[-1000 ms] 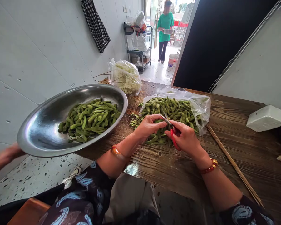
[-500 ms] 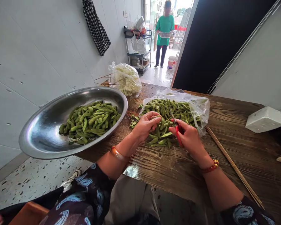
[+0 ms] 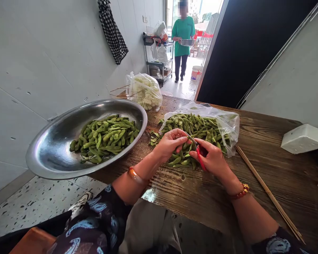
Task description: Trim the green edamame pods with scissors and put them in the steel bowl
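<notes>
Right hand grips scissors; left hand pinched

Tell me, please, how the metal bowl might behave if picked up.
The metal bowl looks stiff, given its even curve. It may tip, since its left side juts past the table. The pods inside could slide on its shiny surface.

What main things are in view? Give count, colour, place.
Table: one, brown, centre
Basin: one, silver, table's left
Pods: many, green, basin and table
Open bag: one, clear, mid-table
Filled bag: one, clear, table's far edge
Sticks: several, tan, table's right
Scissors: one, red-handled, right grip
Boxy item: one, white, far right
Cloth: one, black-white, left wall
Cart: one, dark, doorway
Bucket: one, whitish, doorway
Person: one, green top, doorway
Bowl: one, silver, with person
Left grip: one, bare, at pods
Right grip: one, bare, on scissors
</notes>
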### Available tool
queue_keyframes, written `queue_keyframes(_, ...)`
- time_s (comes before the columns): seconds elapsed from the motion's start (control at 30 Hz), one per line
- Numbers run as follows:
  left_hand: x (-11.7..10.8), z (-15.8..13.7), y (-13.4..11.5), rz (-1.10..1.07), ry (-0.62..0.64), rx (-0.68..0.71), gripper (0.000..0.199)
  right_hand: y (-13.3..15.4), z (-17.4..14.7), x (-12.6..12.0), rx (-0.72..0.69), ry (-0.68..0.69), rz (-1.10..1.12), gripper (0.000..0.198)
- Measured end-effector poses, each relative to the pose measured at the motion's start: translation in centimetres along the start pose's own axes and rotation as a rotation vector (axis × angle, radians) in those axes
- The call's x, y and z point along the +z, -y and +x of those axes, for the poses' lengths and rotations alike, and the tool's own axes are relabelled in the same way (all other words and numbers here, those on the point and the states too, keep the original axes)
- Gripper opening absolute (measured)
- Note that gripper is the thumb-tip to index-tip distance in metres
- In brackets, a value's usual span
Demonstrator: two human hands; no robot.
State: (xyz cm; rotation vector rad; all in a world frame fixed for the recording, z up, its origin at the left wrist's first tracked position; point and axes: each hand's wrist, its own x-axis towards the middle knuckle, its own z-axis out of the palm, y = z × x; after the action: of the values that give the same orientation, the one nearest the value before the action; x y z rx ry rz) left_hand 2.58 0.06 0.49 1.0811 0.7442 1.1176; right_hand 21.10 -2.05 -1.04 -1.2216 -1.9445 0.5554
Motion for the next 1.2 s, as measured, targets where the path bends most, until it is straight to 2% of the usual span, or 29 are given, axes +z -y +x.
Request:
queue_keyframes(0.27, 0.4, -0.2, 0.3, 0.074, 0.046, -0.007, 0.029, -0.4, -0.1, 0.3, -0.047, -0.02, -0.048, 0.048)
queue_keyframes(0.63, 0.3, -0.1, 0.0, 0.036, 0.007, 0.005, 0.025, 0.1, 0.0, -0.2, -0.031, -0.004, -0.058, 0.045)
queue_keyframes(0.93, -1.1, 0.6, -1.7, -0.417, -0.133, -0.13, 0.02, -0.7, 0.4, -1.4, 0.171, -0.095, 0.126, 0.052)
queue_keyframes(1.07, -1.3, 0.6, -1.7, -0.363, -0.124, -0.1, 0.019, -0.6, 0.4, -1.6, 0.181, -0.1, 0.178, 0.052)
queue_keyframes(1.2, -1.1, 0.4, -1.4, -0.255, -0.034, -0.128, 0.02, -0.3, 0.5, -1.7, 0.172, -0.107, 0.184, 0.053)
